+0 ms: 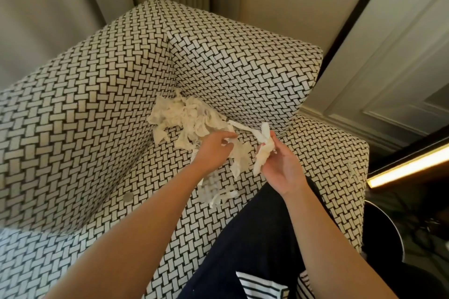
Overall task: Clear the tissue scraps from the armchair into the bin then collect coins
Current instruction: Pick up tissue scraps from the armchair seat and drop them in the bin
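Observation:
A heap of white tissue scraps lies in the back corner of the armchair seat, which has a black-and-white woven pattern. My left hand reaches into the near edge of the heap, fingers curled on loose scraps. My right hand holds a bunch of tissue strips, one strip trailing back toward the heap. More scraps lie on the seat below my left wrist. A single silver coin rests on the seat to the left of my forearm.
The dark round bin stands on the floor at the armchair's right side. A glowing light strip runs above it. Curtains and a panelled wall are behind the chair. My dark-trousered knee presses against the seat front.

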`<state>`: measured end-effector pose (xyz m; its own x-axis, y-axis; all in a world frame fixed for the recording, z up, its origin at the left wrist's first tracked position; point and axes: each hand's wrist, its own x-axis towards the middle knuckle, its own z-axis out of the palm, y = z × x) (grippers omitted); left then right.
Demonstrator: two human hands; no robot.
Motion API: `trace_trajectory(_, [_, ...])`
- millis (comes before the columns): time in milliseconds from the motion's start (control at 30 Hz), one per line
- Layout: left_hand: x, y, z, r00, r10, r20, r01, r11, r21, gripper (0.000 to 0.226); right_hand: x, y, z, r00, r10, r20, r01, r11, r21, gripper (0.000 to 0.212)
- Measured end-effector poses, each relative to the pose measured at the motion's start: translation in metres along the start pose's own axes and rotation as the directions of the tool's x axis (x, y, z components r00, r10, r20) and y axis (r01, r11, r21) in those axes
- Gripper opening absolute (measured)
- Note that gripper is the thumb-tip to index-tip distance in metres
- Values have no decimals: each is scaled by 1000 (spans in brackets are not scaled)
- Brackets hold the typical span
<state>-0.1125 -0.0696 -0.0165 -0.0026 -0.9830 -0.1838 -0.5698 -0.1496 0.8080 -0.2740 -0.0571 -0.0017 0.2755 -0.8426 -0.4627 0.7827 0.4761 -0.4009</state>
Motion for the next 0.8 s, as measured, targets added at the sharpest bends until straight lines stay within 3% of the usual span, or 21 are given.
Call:
trace_trajectory(267, [7,72,13,996,85,41,-75,977,-201,28,-32,-65,-34,975,-181,-126,182,983,-5,23])
trace_trajectory(400, [13,114,49,991,4,131,46,926,-375,25,-67,-104,-61,941,-278,-193,287,958,17,21])
trace_trajectory(533, [13,150,94,964,9,266,124,868,-480,23,-98,-138,-97,908,-348,-235,368,928,49,22])
trace_trajectory(600, [11,167,123,944,24,330,145,867,-477,24,-114,-153,-120,898,-366,-243,387,921,42,25])
trace_trajectory(700, [6,186,169,903,69,425,119,908,-402,27,-140,-171,-147,838,-396,-377,434,901,19,25])
trace_trajectory(800, [2,201,215,845,106,524,71,950,-305,31,-157,-185,-175,782,-369,-502,481,870,110,25])
